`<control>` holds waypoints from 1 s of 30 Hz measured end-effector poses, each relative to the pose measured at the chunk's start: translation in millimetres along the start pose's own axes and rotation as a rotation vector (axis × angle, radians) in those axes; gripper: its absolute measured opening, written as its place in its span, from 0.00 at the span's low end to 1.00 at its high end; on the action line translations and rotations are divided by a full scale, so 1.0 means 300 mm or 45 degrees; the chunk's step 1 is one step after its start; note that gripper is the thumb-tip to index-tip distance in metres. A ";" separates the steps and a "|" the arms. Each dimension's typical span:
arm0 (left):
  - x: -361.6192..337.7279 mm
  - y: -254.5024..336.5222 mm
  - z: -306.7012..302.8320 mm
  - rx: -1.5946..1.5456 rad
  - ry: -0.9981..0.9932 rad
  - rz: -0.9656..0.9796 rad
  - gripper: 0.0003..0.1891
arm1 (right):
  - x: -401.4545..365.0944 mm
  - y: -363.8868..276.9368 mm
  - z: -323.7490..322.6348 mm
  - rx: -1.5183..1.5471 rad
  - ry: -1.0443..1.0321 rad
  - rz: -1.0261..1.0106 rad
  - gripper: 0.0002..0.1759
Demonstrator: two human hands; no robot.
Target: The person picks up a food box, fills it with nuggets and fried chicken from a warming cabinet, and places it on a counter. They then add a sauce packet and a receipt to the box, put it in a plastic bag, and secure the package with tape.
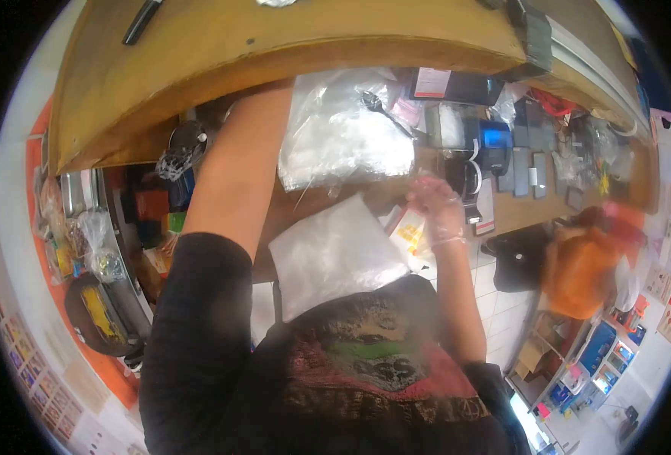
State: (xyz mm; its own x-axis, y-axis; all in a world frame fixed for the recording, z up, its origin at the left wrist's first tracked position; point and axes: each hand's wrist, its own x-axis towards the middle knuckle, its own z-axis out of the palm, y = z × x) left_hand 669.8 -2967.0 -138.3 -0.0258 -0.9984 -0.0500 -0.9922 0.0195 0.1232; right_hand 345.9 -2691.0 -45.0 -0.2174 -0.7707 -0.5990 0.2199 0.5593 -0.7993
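My left arm reaches forward under the wooden shelf [297,54], which hides my left hand. Thin clear plastic covers my right hand [435,203], whose fingers are curled round a white and yellow packet [409,230]. A large translucent plastic sheet or bag [335,254] lies against my front, just left of that packet. Beyond it, a stack of clear plastic bags [347,140] rests on the desk, with a dark plastic spoon or fork [385,111] on top.
On the desk to the right are a blue-screened device [495,139], a rolled-tape holder [466,178] and several phone-like items [539,174]. A person in orange [580,273] is at the right. A dark case [102,315] with yellow inside stands at the left.
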 end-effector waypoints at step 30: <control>-0.618 0.164 0.054 -1.314 0.062 -0.418 0.20 | 0.229 -0.353 0.461 -1.375 -0.033 -1.438 0.10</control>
State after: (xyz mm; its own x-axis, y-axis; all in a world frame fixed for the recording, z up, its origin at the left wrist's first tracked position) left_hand 623.8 -2780.1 -139.1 0.2500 -0.9482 -0.1960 -0.3682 -0.2803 0.8865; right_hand 439.2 -2845.3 5.1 0.2258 -0.9254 0.3043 -0.8033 -0.3536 -0.4792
